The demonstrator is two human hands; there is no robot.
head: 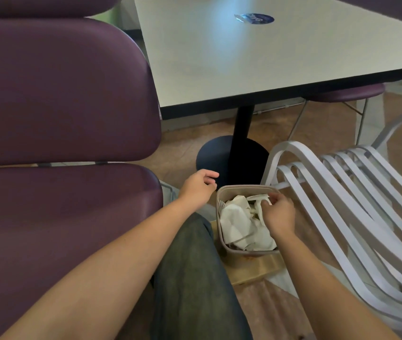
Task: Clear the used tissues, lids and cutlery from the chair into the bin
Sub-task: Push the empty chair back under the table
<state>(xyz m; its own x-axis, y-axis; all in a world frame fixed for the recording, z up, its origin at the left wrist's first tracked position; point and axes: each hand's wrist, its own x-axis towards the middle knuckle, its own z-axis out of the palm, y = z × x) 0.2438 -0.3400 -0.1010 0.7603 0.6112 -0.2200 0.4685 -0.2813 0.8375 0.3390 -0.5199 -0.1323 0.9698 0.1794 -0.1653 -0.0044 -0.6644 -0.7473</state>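
Bare forearms, dk grey trousers

A purple padded bench fills the left side, beside a pale table on a black pedestal base. A round blue sticker lies on the tabletop, which catches soft light. A purple stool stands beyond on the brown tiled floor.

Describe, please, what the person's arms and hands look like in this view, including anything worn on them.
Both forearms are bare up to the frame edge, so no sleeves show. The left hand and right hand wear no gloves, and no watch, bracelet or ring is visible. No markings can be made out on either arm.
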